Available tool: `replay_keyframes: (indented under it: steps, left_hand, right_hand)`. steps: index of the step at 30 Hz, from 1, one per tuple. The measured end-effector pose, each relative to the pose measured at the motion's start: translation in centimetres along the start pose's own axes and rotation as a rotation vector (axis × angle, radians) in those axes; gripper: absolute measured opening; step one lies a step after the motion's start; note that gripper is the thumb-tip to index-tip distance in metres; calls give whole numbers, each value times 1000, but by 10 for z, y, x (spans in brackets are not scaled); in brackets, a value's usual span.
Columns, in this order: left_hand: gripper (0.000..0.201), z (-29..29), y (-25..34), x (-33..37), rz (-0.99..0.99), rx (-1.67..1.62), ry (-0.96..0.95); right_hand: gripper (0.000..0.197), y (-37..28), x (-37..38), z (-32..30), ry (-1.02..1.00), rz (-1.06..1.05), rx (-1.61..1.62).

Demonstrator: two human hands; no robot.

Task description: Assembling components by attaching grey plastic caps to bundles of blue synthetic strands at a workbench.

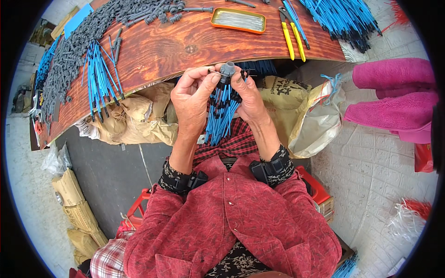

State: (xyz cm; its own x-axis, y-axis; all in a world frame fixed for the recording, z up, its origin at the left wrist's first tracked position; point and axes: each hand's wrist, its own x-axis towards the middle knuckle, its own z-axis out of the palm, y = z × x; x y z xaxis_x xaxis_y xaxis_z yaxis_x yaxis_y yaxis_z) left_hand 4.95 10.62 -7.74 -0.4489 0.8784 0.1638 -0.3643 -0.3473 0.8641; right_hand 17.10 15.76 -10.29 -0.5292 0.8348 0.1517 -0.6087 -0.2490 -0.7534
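Just beyond the table's near edge, my two hands meet around a grey plastic fitting (pixel 227 68) with a ringed round top. My left hand (pixel 193 95) pinches it from the left, thumb and forefinger closed; a thin metal wire (pixel 214 72) shows at those fingertips. From the right, my right hand (pixel 254 99) closes thumb and fingers against the same piece. Small black ends stick out beside the right fingertips; what they belong to is unclear. Below the hands, a bunch of blue rods (pixel 219 118) with black ends lies over my lap.
The wooden table (pixel 185 44) bears a heap of grey fittings (pixel 76 55), blue rods (pixel 99 76), an orange-rimmed tin (pixel 238 21) of thin wires and yellow-handled pliers (pixel 293 39). Paper sacks (pixel 146 120) sit underneath. A pale sack (pixel 315 125) and pink towelling (pixel 394 99) are at right.
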Motion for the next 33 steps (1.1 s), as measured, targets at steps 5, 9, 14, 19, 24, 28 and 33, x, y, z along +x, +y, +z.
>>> replay_keyframes:
  steps: [5,9,14,19,24,28,33]
  left_hand:
    - [17,-1,1,0,18,3,-22]
    - [23,3,3,-1,-4,27,-5]
    - [25,0,0,-3,34,36,-21]
    - [23,-3,-3,-1,89,36,-51]
    - [18,-5,-4,-3,232,164,-67]
    - [18,-3,-3,-6,306,293,-18]
    - [17,-3,-2,-7,429,501,34]
  right_hand:
    - [48,0,0,1,19,6,-6]
    - [48,0,0,1,19,-2,-25]
    - [49,-1,-2,4,16,16,8]
    - [50,-1,-3,3,8,-4,-16]
    - [51,-2,-3,3,7,-1,-21]
    - [51,-1,-3,2,-6,3,-24]
    - [51,1,-2,2,-7,7,-11]
